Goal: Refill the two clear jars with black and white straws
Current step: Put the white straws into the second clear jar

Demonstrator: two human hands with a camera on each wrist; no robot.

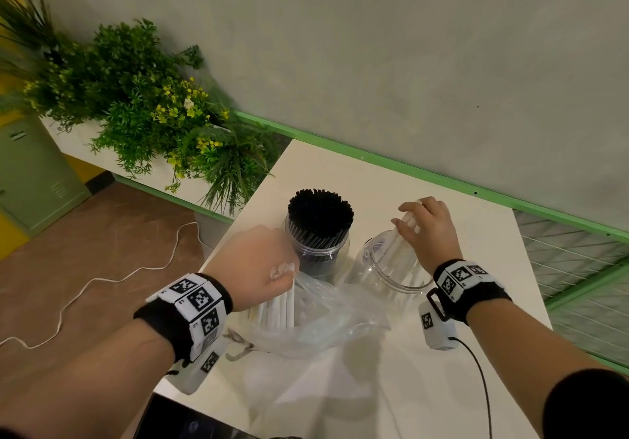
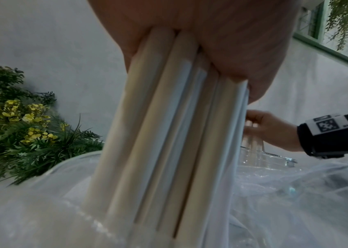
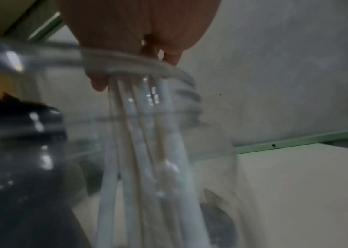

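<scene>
Two clear jars stand on the white table (image 1: 469, 230). The left jar (image 1: 318, 251) is packed with black straws (image 1: 320, 215). My right hand (image 1: 425, 227) grips a small bunch of white straws (image 1: 400, 254) whose lower ends reach into the right jar (image 1: 391, 268). In the right wrist view these white straws (image 3: 147, 151) run down through the jar's clear wall (image 3: 211, 142). My left hand (image 1: 262, 265) grips a thicker bundle of white straws (image 1: 275, 309) coming out of a clear plastic bag (image 1: 326, 319). The left wrist view shows that bundle (image 2: 164, 142) under my palm.
A long planter of green plants with yellow flowers (image 1: 153, 115) stands left of the table. A white cord (image 1: 102, 278) trails over the brown floor. A green-framed wire grid (image 1: 578, 268) borders the table's right side. A grey wall stands behind.
</scene>
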